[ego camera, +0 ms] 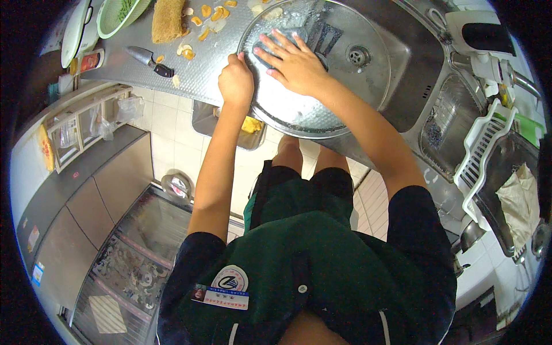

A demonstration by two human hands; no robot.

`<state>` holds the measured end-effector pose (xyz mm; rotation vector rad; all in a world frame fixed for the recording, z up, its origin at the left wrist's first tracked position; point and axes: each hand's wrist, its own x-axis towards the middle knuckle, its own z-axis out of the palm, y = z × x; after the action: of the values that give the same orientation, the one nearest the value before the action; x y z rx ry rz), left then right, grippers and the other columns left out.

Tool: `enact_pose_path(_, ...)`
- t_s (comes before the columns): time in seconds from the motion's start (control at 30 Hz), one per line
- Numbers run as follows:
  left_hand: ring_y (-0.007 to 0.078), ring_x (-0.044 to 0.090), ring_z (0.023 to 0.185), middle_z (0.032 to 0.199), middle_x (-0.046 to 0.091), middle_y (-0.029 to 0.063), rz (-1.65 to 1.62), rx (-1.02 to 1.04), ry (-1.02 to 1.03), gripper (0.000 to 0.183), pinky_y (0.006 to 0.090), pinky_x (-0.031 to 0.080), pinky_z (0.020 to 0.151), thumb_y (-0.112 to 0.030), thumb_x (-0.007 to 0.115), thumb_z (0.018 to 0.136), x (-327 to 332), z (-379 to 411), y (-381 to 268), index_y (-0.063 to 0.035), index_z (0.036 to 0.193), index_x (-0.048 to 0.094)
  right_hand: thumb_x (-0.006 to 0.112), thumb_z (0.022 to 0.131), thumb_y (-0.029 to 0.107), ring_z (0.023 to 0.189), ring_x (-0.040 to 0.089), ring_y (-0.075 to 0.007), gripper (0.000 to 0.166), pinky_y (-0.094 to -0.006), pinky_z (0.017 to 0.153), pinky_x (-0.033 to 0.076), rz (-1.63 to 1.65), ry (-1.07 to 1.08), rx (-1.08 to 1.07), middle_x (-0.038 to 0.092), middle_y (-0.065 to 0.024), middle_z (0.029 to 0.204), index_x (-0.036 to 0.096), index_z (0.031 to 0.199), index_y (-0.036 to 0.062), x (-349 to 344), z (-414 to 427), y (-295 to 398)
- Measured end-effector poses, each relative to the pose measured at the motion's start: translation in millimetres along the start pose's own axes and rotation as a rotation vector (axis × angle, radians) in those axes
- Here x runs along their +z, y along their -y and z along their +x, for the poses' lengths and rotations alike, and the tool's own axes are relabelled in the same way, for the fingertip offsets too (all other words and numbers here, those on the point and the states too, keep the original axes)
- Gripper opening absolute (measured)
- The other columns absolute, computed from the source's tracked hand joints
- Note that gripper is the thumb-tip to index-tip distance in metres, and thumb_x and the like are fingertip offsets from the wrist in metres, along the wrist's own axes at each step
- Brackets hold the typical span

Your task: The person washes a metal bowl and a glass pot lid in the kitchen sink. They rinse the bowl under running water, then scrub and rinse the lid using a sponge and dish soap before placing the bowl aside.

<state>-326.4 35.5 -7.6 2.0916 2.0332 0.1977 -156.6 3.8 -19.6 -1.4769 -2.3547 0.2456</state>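
A large round lid (366, 86), see-through with a metal rim, lies tilted over the edge of a steel sink (414, 82). The fingers of my left hand (236, 82) are curled round its left rim. My right hand (293, 64) is spread flat on a greyish cloth or pad (297, 33), pressed against the lid's wet surface. Through the lid the sink drain (359, 56) can be seen. On the counter to the left lie a knife (148, 60) with a black handle, a loofah-like sponge (167, 21) and scattered orange and pale peelings (217, 14).
A green basket (105, 19) with green vegetables stands at the upper left. Below the counter edge is a metal bin (207, 123) with yellow matter in it. A second basin (448, 125), a white rack (483, 146) and a faucet (524, 82) are on the right.
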Motion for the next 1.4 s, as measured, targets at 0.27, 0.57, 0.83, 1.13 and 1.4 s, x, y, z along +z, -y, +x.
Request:
enact_pose_path(0.27,0.0440,0.062,0.060,0.064,0.061,0.0262,-0.060,-0.006,-0.032,0.037,0.0519,0.049,0.054,-0.031,0.039,0.098,3,-5,5,-0.0002,0.083,0.054,0.048,0.092,0.031,0.139,0.025,-0.0229,0.049,-0.0487,0.111,0.022,0.128,0.271,-0.237,0.032,-0.0041,0.149,0.041,0.139,0.0191,-23,-59,36)
enact_pose_path(0.57,0.0415,0.064,0.059,0.062,0.062,0.0236,-0.026,0.017,-0.047,0.033,0.0485,0.051,0.052,-0.030,0.042,0.098,2,-6,7,-0.0014,0.083,0.050,0.051,0.089,0.032,0.139,0.027,-0.0233,0.051,-0.0475,0.109,0.026,0.229,0.300,-0.266,0.033,-0.0059,0.149,0.044,0.136,0.0149,-29,-81,58)
enact_pose_path(0.83,0.0433,0.062,0.058,0.062,0.060,0.0254,-0.068,0.015,-0.070,0.034,0.0512,0.049,0.051,-0.030,0.042,0.098,2,-5,7,-0.0009,0.082,0.051,0.060,0.077,0.012,0.098,0.058,-0.0241,0.015,-0.0380,0.088,0.044,0.157,-0.034,-0.413,0.062,-0.0087,0.098,0.061,0.090,0.0045,-22,-60,38)
enact_pose_path(1.13,0.0404,0.064,0.058,0.062,0.062,0.0227,-0.080,0.017,-0.074,0.035,0.0480,0.052,0.051,-0.032,0.042,0.097,5,-5,10,-0.0018,0.084,0.053,0.068,0.075,0.021,0.101,0.053,-0.0239,0.036,-0.0404,0.090,0.041,0.185,0.040,-0.326,0.059,-0.0069,0.105,0.059,0.108,0.0077,-24,-40,44)
enact_pose_path(1.4,0.0402,0.064,0.058,0.062,0.062,0.0228,-0.094,0.018,-0.071,0.034,0.0471,0.052,0.052,-0.032,0.043,0.097,4,-4,10,-0.0014,0.085,0.055,0.066,0.075,0.013,0.097,0.056,-0.0225,0.023,-0.0381,0.084,0.045,0.167,0.131,-0.205,0.061,-0.0081,0.099,0.057,0.095,0.0059,-16,-19,33)
